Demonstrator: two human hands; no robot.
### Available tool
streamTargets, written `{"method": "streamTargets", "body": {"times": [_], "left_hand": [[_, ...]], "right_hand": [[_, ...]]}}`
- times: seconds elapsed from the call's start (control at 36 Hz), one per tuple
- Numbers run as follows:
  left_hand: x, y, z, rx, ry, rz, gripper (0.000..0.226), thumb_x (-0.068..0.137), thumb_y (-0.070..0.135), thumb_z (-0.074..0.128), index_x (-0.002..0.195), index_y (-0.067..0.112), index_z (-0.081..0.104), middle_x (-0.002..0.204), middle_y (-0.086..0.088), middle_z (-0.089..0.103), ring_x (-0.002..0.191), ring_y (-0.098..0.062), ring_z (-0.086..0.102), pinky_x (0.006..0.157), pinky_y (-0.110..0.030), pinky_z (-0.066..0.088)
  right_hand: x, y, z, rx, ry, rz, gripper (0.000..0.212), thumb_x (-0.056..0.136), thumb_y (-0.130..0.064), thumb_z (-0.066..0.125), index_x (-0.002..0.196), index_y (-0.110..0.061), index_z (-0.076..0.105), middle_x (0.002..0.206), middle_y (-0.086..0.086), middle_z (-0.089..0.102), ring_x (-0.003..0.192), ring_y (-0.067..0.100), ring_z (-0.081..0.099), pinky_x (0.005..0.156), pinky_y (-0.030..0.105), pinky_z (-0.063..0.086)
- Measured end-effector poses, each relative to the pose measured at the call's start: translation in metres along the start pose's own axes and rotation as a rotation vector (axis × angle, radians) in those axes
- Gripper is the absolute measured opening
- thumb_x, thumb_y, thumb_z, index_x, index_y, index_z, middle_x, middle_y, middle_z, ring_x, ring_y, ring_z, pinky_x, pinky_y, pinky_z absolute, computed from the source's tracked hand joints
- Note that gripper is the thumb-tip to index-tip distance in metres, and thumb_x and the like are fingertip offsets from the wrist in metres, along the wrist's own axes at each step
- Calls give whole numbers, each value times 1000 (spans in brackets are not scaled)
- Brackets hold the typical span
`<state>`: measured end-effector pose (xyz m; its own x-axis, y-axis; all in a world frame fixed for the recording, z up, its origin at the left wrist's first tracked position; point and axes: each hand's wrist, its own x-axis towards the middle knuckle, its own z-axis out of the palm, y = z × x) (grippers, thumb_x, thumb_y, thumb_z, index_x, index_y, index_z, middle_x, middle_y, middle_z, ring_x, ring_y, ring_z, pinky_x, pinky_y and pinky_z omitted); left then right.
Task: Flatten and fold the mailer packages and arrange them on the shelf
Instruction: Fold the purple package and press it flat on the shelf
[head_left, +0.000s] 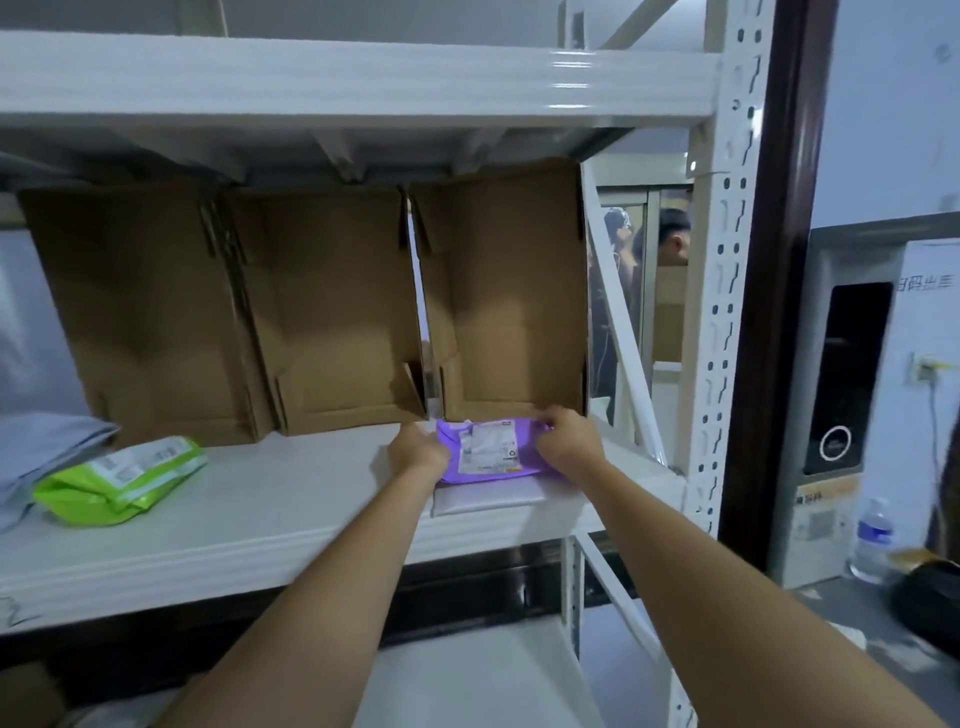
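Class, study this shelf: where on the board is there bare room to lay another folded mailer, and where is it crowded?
Bare shelf board lies between the green mailer and the left hand, in front of the cardboard boxes. The right end is crowded: both hands, with the right hand, hold the purple mailer on a white mailer. Grey mailers fill the far left.

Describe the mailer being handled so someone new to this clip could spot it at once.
On the white shelf, find the rightmost cardboard box. In front of it lies the purple mailer, gripped by the left hand and right hand. Only it is purple; the green mailer lies far left.
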<state>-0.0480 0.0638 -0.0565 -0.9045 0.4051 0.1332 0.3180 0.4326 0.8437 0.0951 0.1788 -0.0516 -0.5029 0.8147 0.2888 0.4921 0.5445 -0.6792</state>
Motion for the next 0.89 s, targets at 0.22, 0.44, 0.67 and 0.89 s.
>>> {"method": "streamTargets", "body": {"times": [0.22,0.44,0.67,0.89], "left_hand": [[-2,2,-10,248,-23,127,30,88,22,57,113,7,64,118,-12,64,109,-30,60,85,-32,48],[4,0,-48,581,-18,333,37,97,36,39,122,11,51,132,-11,54,121,-31,50,95,-36,44],[5,-11,-88,1013,-50,487,55,99,50,27,141,18,41,148,-6,41,136,-26,36,109,-38,28],[19,-38,-139,1022,3,513,49,100,42,28,134,14,47,138,-7,50,129,-25,41,104,-38,31]], "right_hand": [[0,-7,5,-302,60,-50,33,93,-32,45,116,-19,64,114,9,66,111,32,56,86,35,49],[-6,-34,9,-439,42,-152,32,92,-30,45,115,-16,62,116,7,61,110,29,52,86,35,40],[-19,-70,29,-473,17,-194,37,93,-36,45,122,-19,59,118,10,64,112,31,56,86,33,40],[-36,-120,60,-446,-39,-247,34,93,-34,48,120,-16,55,117,11,64,113,32,54,87,34,38]]}}
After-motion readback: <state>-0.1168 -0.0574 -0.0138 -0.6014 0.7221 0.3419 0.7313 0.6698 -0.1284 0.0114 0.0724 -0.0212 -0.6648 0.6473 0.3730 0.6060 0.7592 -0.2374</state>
